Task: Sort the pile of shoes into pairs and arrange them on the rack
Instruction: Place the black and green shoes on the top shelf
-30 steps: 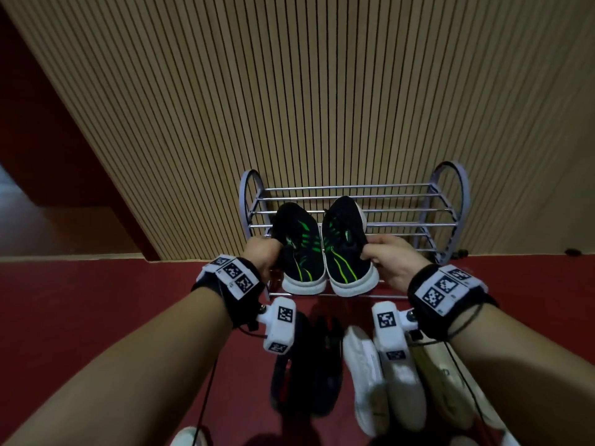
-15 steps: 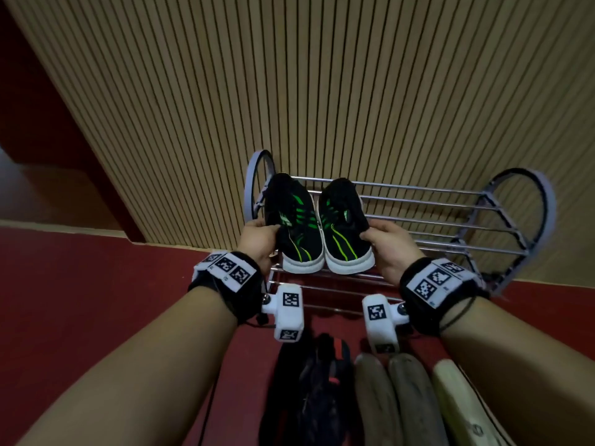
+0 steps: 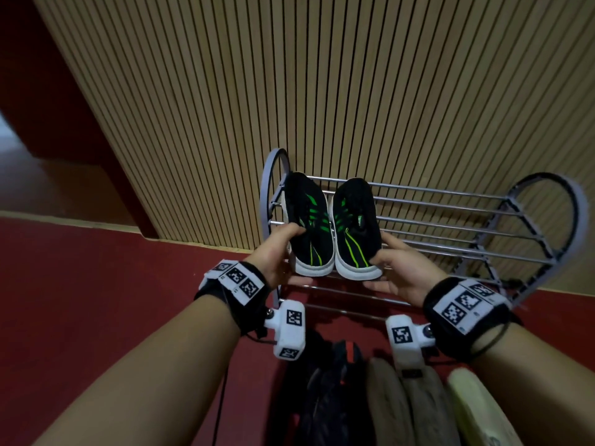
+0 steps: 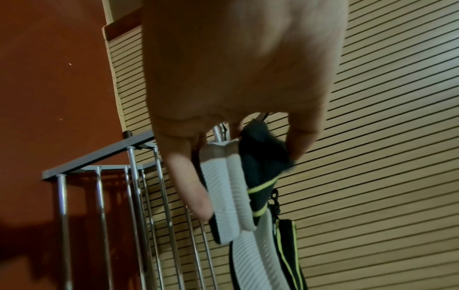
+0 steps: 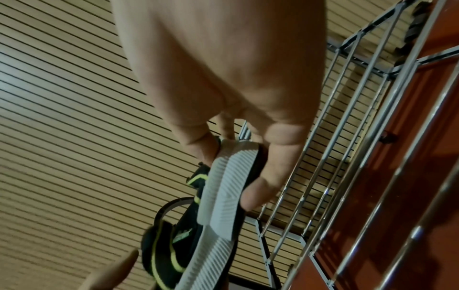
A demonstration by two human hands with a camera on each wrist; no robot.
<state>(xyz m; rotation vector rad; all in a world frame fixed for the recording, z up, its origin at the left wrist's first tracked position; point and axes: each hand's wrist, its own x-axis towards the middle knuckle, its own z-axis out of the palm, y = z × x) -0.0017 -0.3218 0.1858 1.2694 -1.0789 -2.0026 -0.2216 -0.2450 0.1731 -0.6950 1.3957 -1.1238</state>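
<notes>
At the grey metal shoe rack's (image 3: 450,220) 9 o'clock end, left hand (image 3: 277,255) and right hand (image 3: 399,272) each grip 1 black green-striped sneaker (image 3: 310,226); bare rails run toward 3 o'clock. Wrist views show ribbed white soles (image 4: 223,196).

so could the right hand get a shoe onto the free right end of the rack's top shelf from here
Probably yes. The right hand holds the right-side black and green shoe just above the rack, and the top bars to its right are bare, with nothing between.

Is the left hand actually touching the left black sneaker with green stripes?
Touching. In the left wrist view the left hand pinches the left black green-striped sneaker: thumb on its upper, finger along its white sole.
</notes>
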